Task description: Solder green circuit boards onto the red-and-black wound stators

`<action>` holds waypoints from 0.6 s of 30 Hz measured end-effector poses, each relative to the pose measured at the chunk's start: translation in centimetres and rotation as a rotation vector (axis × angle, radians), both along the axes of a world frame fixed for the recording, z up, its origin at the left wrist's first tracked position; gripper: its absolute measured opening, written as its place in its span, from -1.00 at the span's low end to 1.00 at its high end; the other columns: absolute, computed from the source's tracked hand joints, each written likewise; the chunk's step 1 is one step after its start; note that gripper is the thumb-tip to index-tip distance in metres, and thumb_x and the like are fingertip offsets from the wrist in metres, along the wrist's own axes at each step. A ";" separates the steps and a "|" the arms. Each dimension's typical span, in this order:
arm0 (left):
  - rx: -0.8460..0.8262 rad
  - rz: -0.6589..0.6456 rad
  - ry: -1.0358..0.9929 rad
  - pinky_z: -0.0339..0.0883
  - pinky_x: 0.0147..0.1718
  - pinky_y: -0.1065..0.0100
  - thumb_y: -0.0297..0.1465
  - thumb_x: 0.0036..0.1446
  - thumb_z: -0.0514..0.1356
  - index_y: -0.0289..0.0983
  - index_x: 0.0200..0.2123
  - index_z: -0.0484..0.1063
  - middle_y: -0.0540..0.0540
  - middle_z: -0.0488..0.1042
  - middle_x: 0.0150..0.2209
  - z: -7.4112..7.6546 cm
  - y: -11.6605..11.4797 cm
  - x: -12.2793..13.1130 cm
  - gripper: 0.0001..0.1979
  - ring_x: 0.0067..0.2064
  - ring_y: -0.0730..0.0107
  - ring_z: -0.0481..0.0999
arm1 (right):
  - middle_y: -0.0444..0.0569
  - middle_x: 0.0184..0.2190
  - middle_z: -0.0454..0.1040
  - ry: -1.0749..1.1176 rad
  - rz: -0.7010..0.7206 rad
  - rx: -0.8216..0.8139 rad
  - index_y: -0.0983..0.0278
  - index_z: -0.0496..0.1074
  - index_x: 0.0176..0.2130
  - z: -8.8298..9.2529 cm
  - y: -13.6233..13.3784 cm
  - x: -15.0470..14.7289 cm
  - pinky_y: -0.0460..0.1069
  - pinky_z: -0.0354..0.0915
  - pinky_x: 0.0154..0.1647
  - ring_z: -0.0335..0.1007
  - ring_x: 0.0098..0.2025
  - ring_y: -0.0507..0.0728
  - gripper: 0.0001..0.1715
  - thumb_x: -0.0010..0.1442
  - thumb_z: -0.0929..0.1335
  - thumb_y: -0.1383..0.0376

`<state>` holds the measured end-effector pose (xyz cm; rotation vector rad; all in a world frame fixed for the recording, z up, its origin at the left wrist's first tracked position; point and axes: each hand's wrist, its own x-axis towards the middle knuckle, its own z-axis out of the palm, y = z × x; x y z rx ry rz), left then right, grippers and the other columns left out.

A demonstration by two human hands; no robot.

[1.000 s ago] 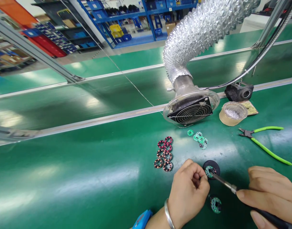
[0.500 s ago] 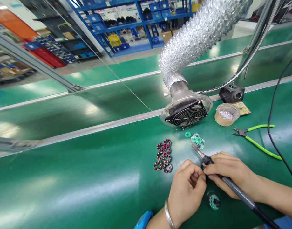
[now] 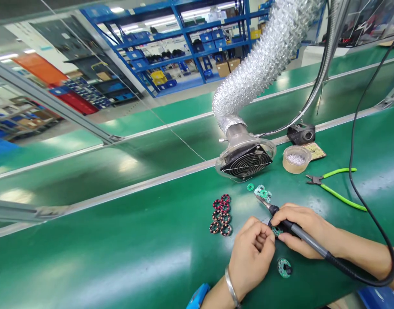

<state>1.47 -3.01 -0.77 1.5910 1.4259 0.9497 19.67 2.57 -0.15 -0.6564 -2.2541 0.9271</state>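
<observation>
In my right hand (image 3: pixel 308 229) is a soldering iron (image 3: pixel 296 231), its metal tip pointing up and left towards a small pile of green and pale ring-shaped circuit boards (image 3: pixel 263 192). The same hand's thumb and fingers also hold a round green circuit board (image 3: pixel 276 231) with a dark rim, below the iron. My left hand (image 3: pixel 253 251) is closed in a pinch at the board's left edge; what lies between its fingertips is hidden. Another round circuit board (image 3: pixel 284 268) with a black part on it lies on the table below my hands. Several copper-wound rings (image 3: pixel 221 216) sit left of them.
Green-handled cutters (image 3: pixel 338 189) lie open at the right. Behind them stand a tub of metallic bits (image 3: pixel 296 159), a yellowish sponge pad (image 3: pixel 315 151) and a black holder (image 3: pixel 301 134). A fume extractor (image 3: pixel 248 163) hangs over the work surface. The iron's black cable (image 3: pixel 354 171) loops at right.
The camera view has tilted up slightly and shifted. More of the round board now shows between my hands, and the iron's cable loop has come into view over my right forearm. Both grips stay closed.
</observation>
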 end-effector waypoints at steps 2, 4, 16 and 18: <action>0.042 -0.015 0.015 0.21 -0.55 0.52 -0.50 0.09 0.12 -0.28 -0.49 0.40 0.00 0.32 -0.46 -0.3 -0.1 -0.1 -0.87 -0.53 0.54 0.29 | -0.03 -0.25 0.47 -0.010 0.001 -0.006 0.25 0.33 -0.09 -0.1 0.0 0.1 -0.04 0.30 -0.19 0.37 -0.25 0.09 -0.64 0.09 0.32 0.49; 0.069 -0.022 0.024 0.23 -0.53 0.52 -0.50 0.09 0.12 -0.28 -0.49 0.39 0.00 0.33 -0.46 -0.4 -0.1 -0.1 -0.87 -0.51 0.54 0.32 | -0.04 -0.27 0.46 -0.009 -0.003 0.001 0.25 0.33 -0.10 -0.1 0.0 0.3 -0.05 0.30 -0.21 0.36 -0.27 0.09 -0.64 0.07 0.32 0.49; -0.013 0.029 -0.024 0.26 -0.56 0.51 -0.46 0.08 0.18 -0.29 -0.43 0.48 -0.03 0.42 -0.44 -0.8 0.5 0.2 -0.92 -0.54 0.55 0.35 | -0.06 -0.27 0.47 0.007 -0.068 0.001 0.22 0.33 -0.10 0.2 0.0 0.8 -0.07 0.31 -0.22 0.40 -0.28 0.07 -0.61 0.05 0.30 0.50; -0.028 0.036 -0.026 0.26 -0.54 0.52 -0.51 0.03 0.19 -0.30 -0.50 0.47 -0.04 0.45 -0.43 -0.6 0.6 0.4 -0.90 -0.52 0.55 0.35 | -0.06 -0.27 0.48 0.015 -0.054 0.013 0.23 0.33 -0.10 0.2 -0.1 0.7 -0.07 0.31 -0.23 0.40 -0.29 0.06 -0.62 0.07 0.29 0.50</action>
